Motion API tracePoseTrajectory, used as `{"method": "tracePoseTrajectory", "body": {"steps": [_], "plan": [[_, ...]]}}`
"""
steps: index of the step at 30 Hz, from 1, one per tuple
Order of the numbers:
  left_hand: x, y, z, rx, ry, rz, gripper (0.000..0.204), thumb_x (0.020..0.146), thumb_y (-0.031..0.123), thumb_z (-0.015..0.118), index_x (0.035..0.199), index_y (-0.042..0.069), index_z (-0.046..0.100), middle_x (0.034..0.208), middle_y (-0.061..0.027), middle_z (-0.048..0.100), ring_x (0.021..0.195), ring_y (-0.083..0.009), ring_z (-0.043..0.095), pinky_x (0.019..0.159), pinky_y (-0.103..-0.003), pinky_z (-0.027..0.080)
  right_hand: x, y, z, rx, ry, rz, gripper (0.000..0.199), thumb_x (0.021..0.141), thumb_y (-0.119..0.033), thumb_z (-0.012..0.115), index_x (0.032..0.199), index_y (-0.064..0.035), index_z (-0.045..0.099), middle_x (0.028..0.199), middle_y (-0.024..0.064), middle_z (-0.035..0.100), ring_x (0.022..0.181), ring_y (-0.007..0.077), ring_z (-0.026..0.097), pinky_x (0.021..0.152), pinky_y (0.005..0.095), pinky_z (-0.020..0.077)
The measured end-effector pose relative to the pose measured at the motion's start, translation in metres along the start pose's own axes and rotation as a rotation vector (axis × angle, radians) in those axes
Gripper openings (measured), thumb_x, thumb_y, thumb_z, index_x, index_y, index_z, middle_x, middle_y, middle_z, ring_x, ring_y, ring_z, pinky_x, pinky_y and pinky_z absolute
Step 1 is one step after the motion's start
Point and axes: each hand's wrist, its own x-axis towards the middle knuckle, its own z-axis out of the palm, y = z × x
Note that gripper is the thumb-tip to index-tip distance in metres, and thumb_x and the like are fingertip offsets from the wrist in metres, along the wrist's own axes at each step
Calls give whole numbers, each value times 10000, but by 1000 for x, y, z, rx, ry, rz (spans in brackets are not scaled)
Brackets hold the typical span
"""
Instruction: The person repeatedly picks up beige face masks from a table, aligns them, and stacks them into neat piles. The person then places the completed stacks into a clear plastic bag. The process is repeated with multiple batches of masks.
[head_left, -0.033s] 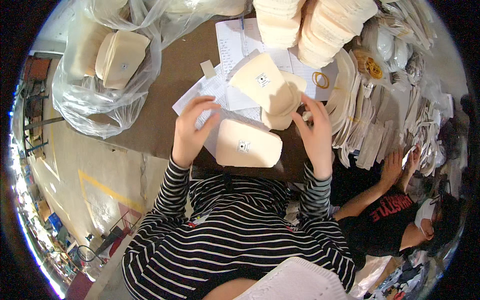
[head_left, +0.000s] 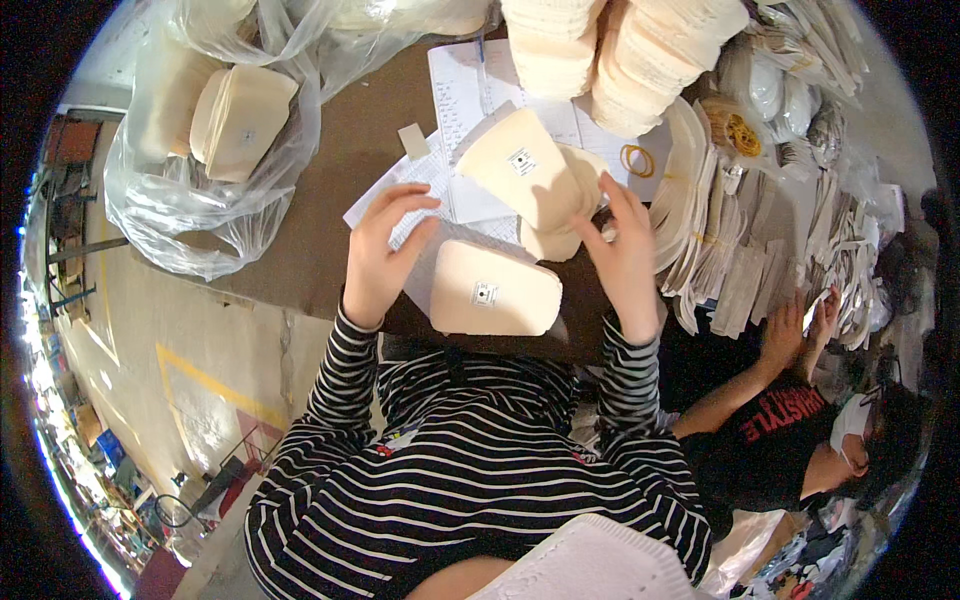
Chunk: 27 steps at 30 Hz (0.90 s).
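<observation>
My left hand [head_left: 380, 245] is raised over the papers, fingers curved and apart, with nothing in it. Just to its right, near the table's front edge, lies a neat stack of cream, round-cornered flat pieces [head_left: 496, 288] with a small printed label on top. My right hand [head_left: 622, 255], slightly blurred, has thumb and fingers spread at the right edge of a looser pile of cream pieces [head_left: 560, 229]. Across that pile lies another labelled cream piece [head_left: 515, 165], tilted. A small whitish thing [head_left: 609, 231] shows beside the right fingers; I cannot make out what it is.
Written sheets [head_left: 465, 95] lie beneath the pieces. Tall cream stacks [head_left: 660, 60] stand at the back, near yellow rubber bands [head_left: 637, 160]. A clear plastic bag [head_left: 215, 225] holds more pieces at left. Strip bundles [head_left: 715, 240] cover the right side, where another person's hands [head_left: 790, 335] work.
My right hand has shifted slightly left and up, its thumb further over the loose pile. My left hand and the near stack have hardly moved.
</observation>
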Motion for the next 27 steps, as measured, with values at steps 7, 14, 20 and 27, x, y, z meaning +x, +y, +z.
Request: {"method": "tracePoseTrajectory", "body": {"steps": [7,14,20,27], "plan": [[49,-6,14,-73,-12,142,570,809,90,769,1336,46,558,1309,-148,605,1206,-274,591,1056,-358,432,24,-22,28,-10,-135,-20,460,781,-150,805,1172,-16,602,1119,141,654,1042,340,602,947,420,459],[52,-43,25,-355,-264,41,731,766,40,817,1414,9,480,1319,-106,612,1223,-193,571,1110,-355,403,8,-22,18,427,-167,-154,427,809,36,733,1209,-14,595,1083,121,658,996,240,653,888,333,504],[35,-44,32,-416,-98,-67,600,792,-16,790,1341,-1,547,1315,-84,611,1172,-168,600,1063,-328,453,-1,-19,29,541,-145,-55,508,826,18,718,1308,-19,560,1216,142,626,1120,246,612,939,349,480],[22,-27,46,-325,130,-11,583,772,-44,800,1303,3,563,1178,-66,615,1116,-185,611,1035,-325,481,-1,-28,29,549,-318,-106,444,851,31,669,1280,-17,566,1237,172,617,1143,325,612,977,377,485]]}}
